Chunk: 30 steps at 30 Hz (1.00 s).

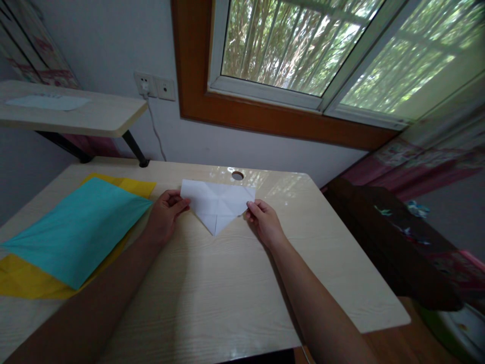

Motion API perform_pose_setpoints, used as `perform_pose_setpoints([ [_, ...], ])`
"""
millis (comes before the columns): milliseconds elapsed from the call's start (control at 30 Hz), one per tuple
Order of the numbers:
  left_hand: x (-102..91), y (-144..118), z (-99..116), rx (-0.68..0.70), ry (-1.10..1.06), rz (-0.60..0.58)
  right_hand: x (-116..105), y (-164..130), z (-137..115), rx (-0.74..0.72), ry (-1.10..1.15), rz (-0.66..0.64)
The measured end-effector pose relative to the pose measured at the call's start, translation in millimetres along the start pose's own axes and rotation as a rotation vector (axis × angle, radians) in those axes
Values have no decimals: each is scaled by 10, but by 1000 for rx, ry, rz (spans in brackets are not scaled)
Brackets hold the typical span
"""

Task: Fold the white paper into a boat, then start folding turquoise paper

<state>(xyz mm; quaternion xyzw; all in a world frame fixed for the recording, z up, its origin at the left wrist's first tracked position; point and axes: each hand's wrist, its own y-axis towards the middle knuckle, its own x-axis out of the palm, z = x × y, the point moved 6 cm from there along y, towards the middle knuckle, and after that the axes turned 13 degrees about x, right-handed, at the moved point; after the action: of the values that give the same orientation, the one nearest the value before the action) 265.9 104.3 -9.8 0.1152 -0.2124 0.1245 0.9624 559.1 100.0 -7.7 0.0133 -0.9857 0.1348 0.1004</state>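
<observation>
two hands pinch one folded white paper (217,205) lying flat on the pale worktop (235,283), its point aimed toward the person. the left hand (165,215) grips the paper's left corner between thumb and fingers; the right hand (262,218) pinches its right corner. a teal sheet (76,227) lies over a yellow sheet (22,280), left of the paper.

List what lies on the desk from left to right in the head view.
Yellow paper → teal paper → left hand → white folded paper → right hand.
</observation>
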Motion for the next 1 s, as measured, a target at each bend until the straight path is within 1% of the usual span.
perform_pose_setpoints([
  [167, 16, 0, 2, 3, -14, -6, 57, -36, 24, 34, -85, -54],
  [333, 68, -29, 21, -31, -2, -32, 47, -48, 20, 18, -145, -5],
  [533, 124, -75, -35, -83, 89, -153, 29, -33, 13, -12, -136, 16],
  [667, 93, -84, -105, -87, 167, -209, 21, -24, -3, -54, -102, 4],
  [867, 39, -73, -125, -41, 283, -225, 20, -25, -15, -53, -83, 23],
  [1000, 29, -67, -99, -18, 315, -198, 35, -35, -9, -34, -109, 21],
])
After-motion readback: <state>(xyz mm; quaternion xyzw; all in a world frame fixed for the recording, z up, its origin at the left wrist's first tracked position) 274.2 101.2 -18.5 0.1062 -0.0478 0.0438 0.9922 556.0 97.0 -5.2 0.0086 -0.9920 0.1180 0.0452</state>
